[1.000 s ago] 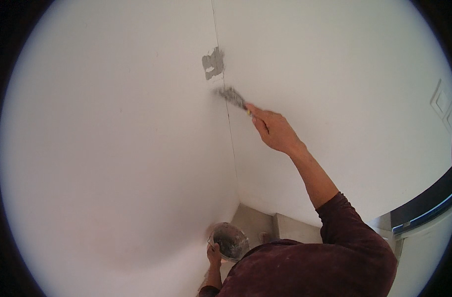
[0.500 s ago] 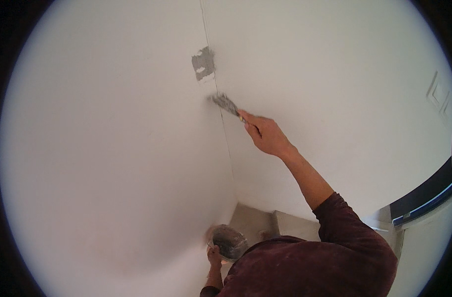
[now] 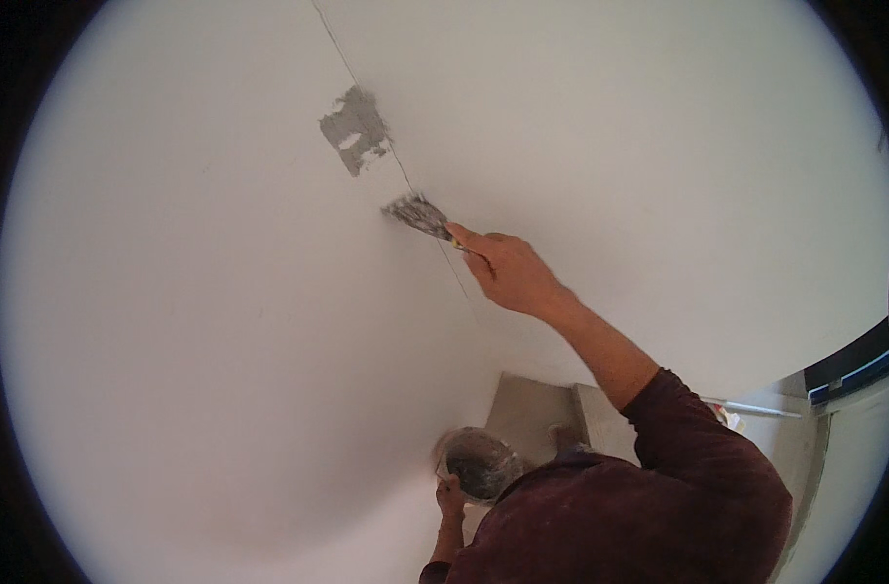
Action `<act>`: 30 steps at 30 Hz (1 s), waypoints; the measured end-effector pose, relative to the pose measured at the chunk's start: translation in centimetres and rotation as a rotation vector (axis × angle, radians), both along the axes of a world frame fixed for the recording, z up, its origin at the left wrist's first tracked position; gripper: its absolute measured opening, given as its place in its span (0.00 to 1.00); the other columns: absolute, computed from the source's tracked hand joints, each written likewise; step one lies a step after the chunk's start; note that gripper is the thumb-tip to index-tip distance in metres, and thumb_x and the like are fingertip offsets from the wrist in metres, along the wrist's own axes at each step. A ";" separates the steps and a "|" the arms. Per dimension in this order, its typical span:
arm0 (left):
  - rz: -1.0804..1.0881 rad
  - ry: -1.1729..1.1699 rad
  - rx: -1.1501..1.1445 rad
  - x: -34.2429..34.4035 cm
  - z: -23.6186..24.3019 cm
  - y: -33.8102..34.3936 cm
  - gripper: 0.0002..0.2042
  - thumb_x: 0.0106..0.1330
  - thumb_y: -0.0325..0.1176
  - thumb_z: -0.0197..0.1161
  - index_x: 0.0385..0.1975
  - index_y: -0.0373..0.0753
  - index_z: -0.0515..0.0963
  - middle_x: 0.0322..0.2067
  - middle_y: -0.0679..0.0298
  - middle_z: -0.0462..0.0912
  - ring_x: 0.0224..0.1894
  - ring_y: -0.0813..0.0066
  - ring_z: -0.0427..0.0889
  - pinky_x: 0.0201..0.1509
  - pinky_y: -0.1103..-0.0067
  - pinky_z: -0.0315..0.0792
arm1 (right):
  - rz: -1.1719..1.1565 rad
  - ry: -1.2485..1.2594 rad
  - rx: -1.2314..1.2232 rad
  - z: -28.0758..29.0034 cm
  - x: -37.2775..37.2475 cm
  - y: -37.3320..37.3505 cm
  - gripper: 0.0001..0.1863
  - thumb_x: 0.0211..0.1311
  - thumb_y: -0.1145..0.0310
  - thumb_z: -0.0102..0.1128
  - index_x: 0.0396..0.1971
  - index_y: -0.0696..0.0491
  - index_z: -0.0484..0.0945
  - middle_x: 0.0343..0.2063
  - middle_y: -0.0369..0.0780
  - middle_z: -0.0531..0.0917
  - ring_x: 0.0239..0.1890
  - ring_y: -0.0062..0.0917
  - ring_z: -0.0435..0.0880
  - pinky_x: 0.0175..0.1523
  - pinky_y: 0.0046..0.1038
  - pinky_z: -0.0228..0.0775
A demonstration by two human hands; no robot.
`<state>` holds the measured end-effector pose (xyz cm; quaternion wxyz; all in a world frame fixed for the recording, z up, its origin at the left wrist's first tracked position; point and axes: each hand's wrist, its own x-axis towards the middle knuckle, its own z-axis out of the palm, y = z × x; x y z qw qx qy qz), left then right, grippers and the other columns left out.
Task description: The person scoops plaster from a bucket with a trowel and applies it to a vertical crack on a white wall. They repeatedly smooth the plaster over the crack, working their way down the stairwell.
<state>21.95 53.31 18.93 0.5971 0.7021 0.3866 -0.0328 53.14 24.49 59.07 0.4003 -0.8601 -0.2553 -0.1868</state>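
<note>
My right hand (image 3: 511, 275) is closed round the handle of a putty knife (image 3: 420, 215), its blade smeared with grey filler. The blade is at the wall corner, across a thin dark crack (image 3: 402, 167), just below a rough grey patch of filler (image 3: 363, 115) with white gaps in it. Low in the view, my left hand (image 3: 450, 495) grips the rim of a round bucket (image 3: 508, 459). Grey residue coats the bucket's inside. Its lower side is partly hidden by my body.
White walls (image 3: 221, 292) meet along the crack. Below is a grey floor area (image 3: 530, 414) beside a pale raised edge (image 3: 610, 419). A dark opening with a blue strip (image 3: 853, 378) and a thin white bar (image 3: 756, 408) lie at the right.
The view has tilted, so the crack now slants more and the patch sits farther left. The putty knife shows more of its blade face. Both hands keep their holds.
</note>
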 end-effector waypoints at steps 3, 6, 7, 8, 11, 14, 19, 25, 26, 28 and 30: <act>-0.005 -0.074 -0.144 0.4 0.2 -0.3 0.16 0.67 0.44 0.61 0.29 0.36 0.73 0.26 0.69 0.71 0.28 0.76 0.68 0.30 0.77 0.64 | -0.008 -0.070 0.034 3.2 -0.3 -1.0 0.24 0.68 0.67 0.47 0.63 0.50 0.65 0.23 0.46 0.76 0.28 0.36 0.76 0.36 0.38 0.71; -0.003 -0.012 -0.075 0.9 0.0 -0.6 0.14 0.68 0.44 0.60 0.31 0.37 0.75 0.26 0.70 0.72 0.27 0.78 0.67 0.29 0.78 0.64 | 0.008 -0.359 0.176 6.5 2.4 0.3 0.21 0.70 0.66 0.44 0.62 0.49 0.67 0.23 0.46 0.77 0.27 0.36 0.76 0.37 0.39 0.71; -0.014 -0.010 -0.061 0.9 0.0 -0.7 0.14 0.68 0.43 0.59 0.34 0.37 0.75 0.27 0.69 0.73 0.28 0.77 0.68 0.29 0.78 0.64 | -0.002 -0.261 0.116 6.7 2.8 0.9 0.21 0.70 0.65 0.44 0.62 0.48 0.67 0.24 0.46 0.77 0.27 0.36 0.76 0.37 0.39 0.72; -0.027 0.014 -0.037 1.0 0.0 -0.7 0.14 0.69 0.43 0.59 0.37 0.37 0.76 0.28 0.68 0.74 0.28 0.77 0.68 0.29 0.78 0.65 | 0.005 -0.244 0.092 6.7 3.3 1.3 0.21 0.71 0.65 0.44 0.62 0.47 0.67 0.24 0.46 0.77 0.28 0.37 0.77 0.37 0.39 0.72; -0.105 0.103 -0.063 0.8 0.6 -0.4 0.15 0.69 0.43 0.57 0.44 0.38 0.76 0.32 0.68 0.76 0.32 0.77 0.74 0.32 0.77 0.73 | -0.014 -0.078 -0.072 4.5 3.1 1.1 0.21 0.71 0.63 0.43 0.62 0.45 0.66 0.26 0.46 0.78 0.28 0.37 0.78 0.37 0.39 0.73; -0.070 0.061 -0.120 0.5 1.4 -0.2 0.16 0.70 0.42 0.56 0.47 0.35 0.75 0.36 0.65 0.77 0.35 0.75 0.76 0.33 0.77 0.73 | 0.001 0.013 -0.158 1.3 1.6 -0.1 0.21 0.71 0.63 0.43 0.63 0.44 0.66 0.26 0.46 0.77 0.28 0.38 0.79 0.37 0.41 0.73; -0.046 0.060 -0.174 1.4 1.6 -0.6 0.20 0.69 0.45 0.58 0.49 0.32 0.74 0.38 0.63 0.78 0.35 0.72 0.75 0.39 0.74 0.72 | 0.036 0.095 -0.203 -0.3 -0.8 -1.9 0.22 0.70 0.64 0.45 0.63 0.44 0.66 0.25 0.45 0.76 0.25 0.36 0.77 0.34 0.40 0.72; -0.035 0.137 -0.048 1.0 0.6 -1.3 0.23 0.67 0.49 0.60 0.47 0.33 0.76 0.33 0.64 0.79 0.34 0.73 0.74 0.39 0.74 0.71 | 0.041 -0.214 0.138 7.4 1.1 0.1 0.23 0.68 0.65 0.47 0.63 0.45 0.66 0.25 0.46 0.77 0.26 0.38 0.79 0.35 0.40 0.74; -0.017 0.073 -0.067 0.7 0.5 -1.6 0.23 0.67 0.49 0.60 0.47 0.33 0.76 0.33 0.64 0.79 0.34 0.73 0.74 0.38 0.74 0.70 | 0.033 -0.224 0.135 8.5 1.8 0.4 0.22 0.68 0.65 0.47 0.62 0.46 0.66 0.25 0.46 0.78 0.26 0.39 0.79 0.35 0.41 0.74; 0.036 0.107 -0.082 0.3 0.4 -2.1 0.23 0.66 0.50 0.61 0.46 0.33 0.76 0.32 0.65 0.79 0.35 0.74 0.74 0.38 0.75 0.70 | 0.036 -0.207 0.092 9.1 2.3 0.3 0.22 0.67 0.66 0.47 0.61 0.47 0.68 0.26 0.47 0.79 0.26 0.41 0.79 0.36 0.42 0.74; 0.015 0.056 -0.100 0.2 0.6 -2.5 0.23 0.66 0.50 0.61 0.48 0.34 0.76 0.34 0.65 0.78 0.35 0.73 0.74 0.38 0.74 0.71 | 0.084 -0.156 0.008 8.2 2.2 -0.4 0.21 0.66 0.67 0.48 0.59 0.47 0.69 0.27 0.48 0.79 0.28 0.43 0.80 0.37 0.43 0.74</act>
